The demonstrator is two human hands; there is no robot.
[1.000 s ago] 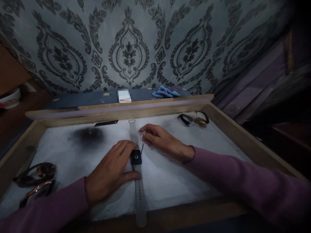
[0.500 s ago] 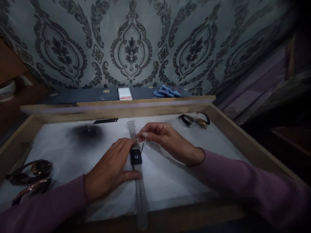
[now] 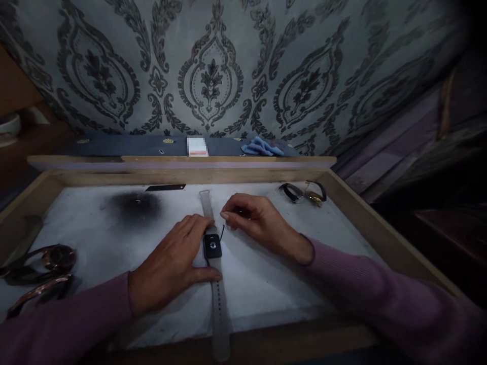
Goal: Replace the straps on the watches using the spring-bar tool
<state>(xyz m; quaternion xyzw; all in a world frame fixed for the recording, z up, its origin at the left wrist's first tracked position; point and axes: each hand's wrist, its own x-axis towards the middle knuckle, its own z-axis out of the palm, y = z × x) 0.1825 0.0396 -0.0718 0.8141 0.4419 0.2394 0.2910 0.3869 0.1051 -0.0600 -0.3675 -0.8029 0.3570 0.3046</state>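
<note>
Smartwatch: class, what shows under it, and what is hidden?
White surface shows around the smartwatch; a thin dark strip sticks out at its upper right. Anything directly beneath is covered.

Room to my right and down the near middle; blocked at my left edge and far right corner.
From here I see a hand could pass over the white floor between the pale-strapped, black-faced smartwatch and the purple right sleeve. The thin dark rod sticks out beside the face, the left hand bars that side, and the right hand fills the upper right. The rose-gold, dark-strapped wristwatches and the gold-coloured metal watch stand in the way, as do the raised wooden tray walls.
</note>
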